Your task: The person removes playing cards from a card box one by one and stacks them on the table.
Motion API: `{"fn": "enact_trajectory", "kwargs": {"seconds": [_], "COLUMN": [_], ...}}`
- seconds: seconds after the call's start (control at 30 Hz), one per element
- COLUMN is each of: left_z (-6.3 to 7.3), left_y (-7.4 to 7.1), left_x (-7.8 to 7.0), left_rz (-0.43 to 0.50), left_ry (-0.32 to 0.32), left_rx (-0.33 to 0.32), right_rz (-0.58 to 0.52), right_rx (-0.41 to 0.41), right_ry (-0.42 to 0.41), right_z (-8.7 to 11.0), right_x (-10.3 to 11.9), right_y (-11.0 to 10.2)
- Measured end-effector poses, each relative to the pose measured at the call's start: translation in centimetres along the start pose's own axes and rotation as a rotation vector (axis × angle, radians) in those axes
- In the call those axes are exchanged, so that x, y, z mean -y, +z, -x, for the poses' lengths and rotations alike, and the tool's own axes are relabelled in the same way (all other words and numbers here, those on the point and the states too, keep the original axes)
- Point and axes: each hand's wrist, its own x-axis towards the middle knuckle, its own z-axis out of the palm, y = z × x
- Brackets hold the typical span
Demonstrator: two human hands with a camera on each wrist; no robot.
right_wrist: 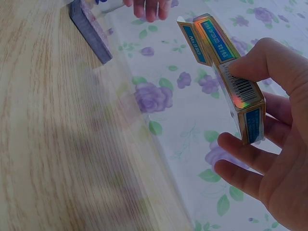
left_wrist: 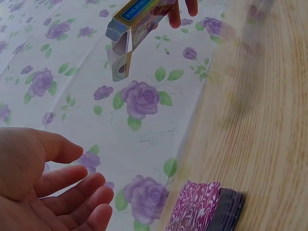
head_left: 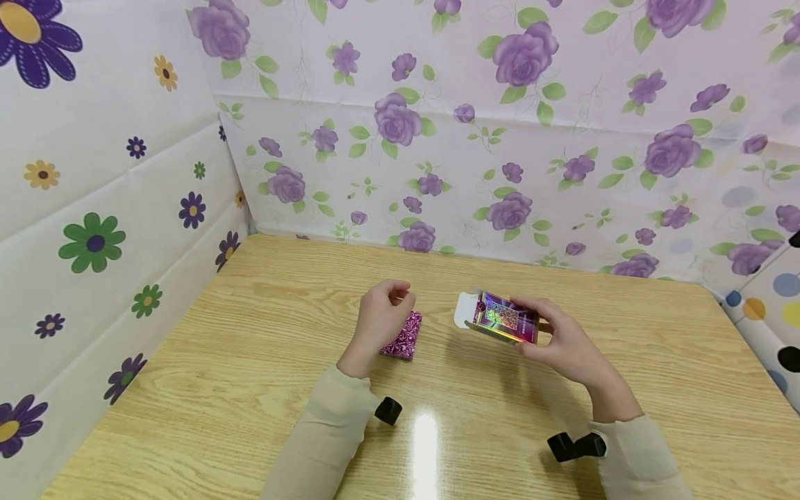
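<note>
My right hand (head_left: 565, 347) grips a shiny purple and gold card box (head_left: 506, 317) above the table, thumb on its narrow barcode side in the right wrist view. The box's end flap (head_left: 465, 310) hangs open toward the left. A deck of cards (head_left: 406, 337) with pink-and-white patterned backs lies on the table, seen from the side as a thick stack in the left wrist view. Just above and left of that deck is my left hand (head_left: 382, 319), its fingers loosely bent with nothing held. Whether the box has cards inside cannot be made out.
A light wood table (head_left: 281, 292) spreads beneath both hands. Behind it hangs a cloth with purple roses (head_left: 400, 121), and a flower-print cloth (head_left: 94, 243) covers the left side. Black straps (head_left: 389, 411) are on both wrists.
</note>
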Motion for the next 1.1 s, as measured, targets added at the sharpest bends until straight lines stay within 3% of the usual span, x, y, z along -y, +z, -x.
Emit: {"fn": "enact_trajectory", "kwargs": {"seconds": [1.1], "left_z": [0.43], "left_y": [0.32], "left_x": [-0.94], "left_rz": [0.046], "left_ry": [0.049], "left_rx": [0.037], "right_rz": [-0.012], "right_rx": [0.009], "right_ry": [0.005], "right_z": [-0.06], "right_x": [0.18], "right_y": [0.02]}}
